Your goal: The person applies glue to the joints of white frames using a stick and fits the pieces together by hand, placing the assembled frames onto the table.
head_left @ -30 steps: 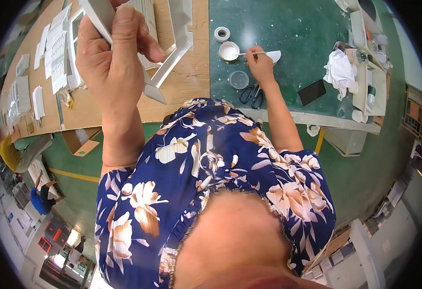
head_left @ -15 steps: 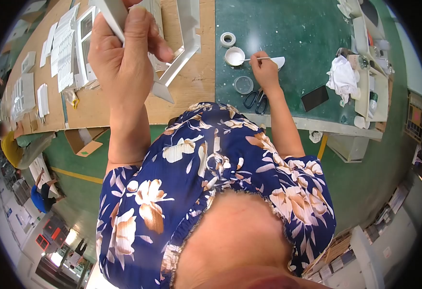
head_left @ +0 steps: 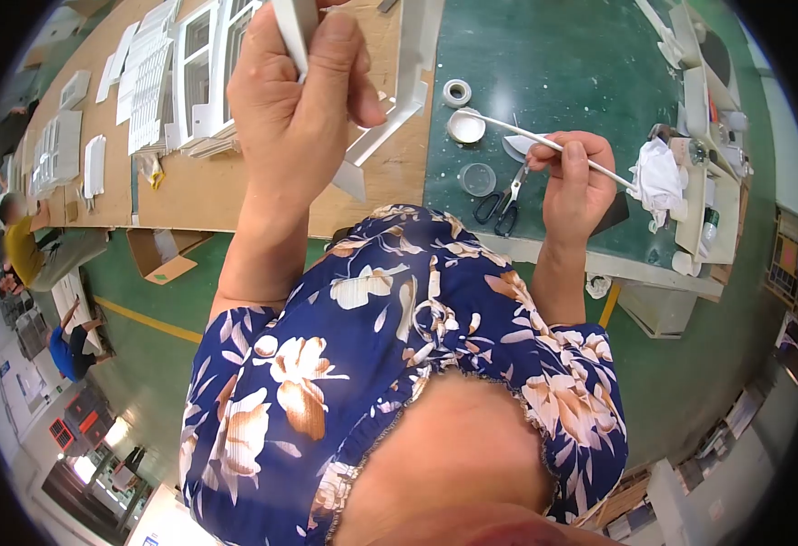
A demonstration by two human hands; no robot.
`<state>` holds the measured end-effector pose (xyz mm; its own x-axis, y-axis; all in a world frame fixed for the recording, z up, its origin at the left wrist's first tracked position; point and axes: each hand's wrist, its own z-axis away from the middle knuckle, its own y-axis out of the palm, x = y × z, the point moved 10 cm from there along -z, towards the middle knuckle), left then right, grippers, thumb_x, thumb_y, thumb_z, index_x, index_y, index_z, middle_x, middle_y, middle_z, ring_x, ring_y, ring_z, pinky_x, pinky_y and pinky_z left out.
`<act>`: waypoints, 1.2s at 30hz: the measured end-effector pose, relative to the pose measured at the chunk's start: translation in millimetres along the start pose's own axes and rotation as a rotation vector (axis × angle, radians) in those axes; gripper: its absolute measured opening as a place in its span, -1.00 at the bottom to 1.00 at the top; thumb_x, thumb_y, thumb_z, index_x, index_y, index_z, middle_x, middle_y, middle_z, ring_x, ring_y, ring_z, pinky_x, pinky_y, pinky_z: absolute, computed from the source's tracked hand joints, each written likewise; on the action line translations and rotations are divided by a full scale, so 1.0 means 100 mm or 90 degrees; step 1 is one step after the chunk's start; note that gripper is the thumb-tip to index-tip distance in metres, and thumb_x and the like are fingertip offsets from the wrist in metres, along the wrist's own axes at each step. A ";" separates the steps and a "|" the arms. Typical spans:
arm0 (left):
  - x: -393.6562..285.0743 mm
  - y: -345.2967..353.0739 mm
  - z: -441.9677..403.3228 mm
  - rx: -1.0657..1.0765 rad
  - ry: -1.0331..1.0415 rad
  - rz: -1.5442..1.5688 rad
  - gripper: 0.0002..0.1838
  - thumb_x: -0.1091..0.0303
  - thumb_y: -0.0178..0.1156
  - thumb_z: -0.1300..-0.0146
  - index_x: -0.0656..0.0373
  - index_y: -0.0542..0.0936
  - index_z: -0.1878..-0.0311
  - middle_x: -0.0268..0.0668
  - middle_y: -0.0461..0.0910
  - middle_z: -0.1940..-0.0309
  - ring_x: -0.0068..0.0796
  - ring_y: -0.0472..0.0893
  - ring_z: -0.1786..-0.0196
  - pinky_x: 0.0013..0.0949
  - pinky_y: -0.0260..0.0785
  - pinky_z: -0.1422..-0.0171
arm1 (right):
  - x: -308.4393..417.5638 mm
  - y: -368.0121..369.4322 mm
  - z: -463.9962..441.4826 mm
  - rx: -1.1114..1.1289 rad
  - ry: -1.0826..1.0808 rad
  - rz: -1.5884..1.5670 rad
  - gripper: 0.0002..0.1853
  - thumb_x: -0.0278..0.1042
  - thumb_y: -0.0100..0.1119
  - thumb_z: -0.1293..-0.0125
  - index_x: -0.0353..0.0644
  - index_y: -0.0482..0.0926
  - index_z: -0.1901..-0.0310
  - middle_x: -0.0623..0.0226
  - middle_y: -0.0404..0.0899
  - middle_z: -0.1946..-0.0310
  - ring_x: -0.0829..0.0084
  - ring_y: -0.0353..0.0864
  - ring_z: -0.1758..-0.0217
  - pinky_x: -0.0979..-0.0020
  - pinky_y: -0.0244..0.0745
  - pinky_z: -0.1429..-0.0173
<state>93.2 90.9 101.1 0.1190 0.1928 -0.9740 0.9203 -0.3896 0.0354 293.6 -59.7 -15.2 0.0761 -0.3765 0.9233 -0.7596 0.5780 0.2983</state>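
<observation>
My left hand grips a white frame-like piece raised at the top of the view. In my right hand, a thin white stick is pinched, its far end at the small white cup. A roll of tape lies just above the cup. Below it are a clear round lid and dark-handled scissors. A white rounded piece rests behind the stick. My right hand partly covers a dark phone.
Stacked white panels and window-like frames lie on the brown board at left. A white cloth and a tray of bottles stand at right. Other people are at far left.
My right hand has drawn back towards the right and nearer to me, with the stick now fully visible. The table's contents have shifted right in view. My left hand still holds the white piece.
</observation>
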 end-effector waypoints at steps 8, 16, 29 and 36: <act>-0.05 0.06 0.02 0.023 0.002 0.001 -0.73 0.37 -0.04 -0.43 0.34 0.35 -0.09 -0.39 0.37 0.56 -0.67 0.38 0.67 -0.67 0.23 0.61 | 0.04 0.42 0.00 0.085 -0.051 0.133 -0.86 -0.45 0.01 -0.38 -0.37 0.44 0.19 0.17 0.60 0.41 0.54 0.58 0.40 0.53 0.53 0.26; -0.05 0.08 0.02 0.030 -0.005 0.003 -0.73 0.40 -0.05 -0.43 0.35 0.35 -0.09 -0.39 0.37 0.56 -0.69 0.39 0.65 -0.68 0.24 0.59 | -0.03 0.47 -0.02 0.152 -0.076 0.266 -0.89 -0.48 0.02 -0.37 -0.36 0.45 0.19 0.20 0.59 0.35 0.55 0.59 0.37 0.54 0.55 0.24; 0.03 0.03 -0.03 0.051 0.074 -0.023 -0.73 0.37 -0.03 -0.43 0.34 0.41 -0.07 -0.38 0.40 0.53 -0.67 0.43 0.66 -0.67 0.25 0.59 | 0.26 0.43 0.01 0.130 -0.137 0.244 -0.91 -0.53 -0.01 -0.36 -0.37 0.45 0.20 0.15 0.57 0.30 0.53 0.58 0.37 0.54 0.53 0.26; -0.04 0.05 0.00 0.063 0.138 -0.072 -0.73 0.35 0.00 -0.43 0.32 0.46 -0.06 -0.37 0.44 0.49 -0.66 0.48 0.66 -0.68 0.25 0.58 | 0.23 0.64 0.02 0.172 -0.223 0.312 -0.95 -0.58 0.19 -0.17 -0.28 0.52 0.32 0.27 0.57 0.48 0.38 0.57 0.47 0.47 0.45 0.38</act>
<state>97.8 87.9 104.6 0.1048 0.4242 -0.8995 0.8927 -0.4387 -0.1030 245.5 -33.3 25.0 -0.4997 -0.3567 0.7894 -0.7920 0.5571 -0.2497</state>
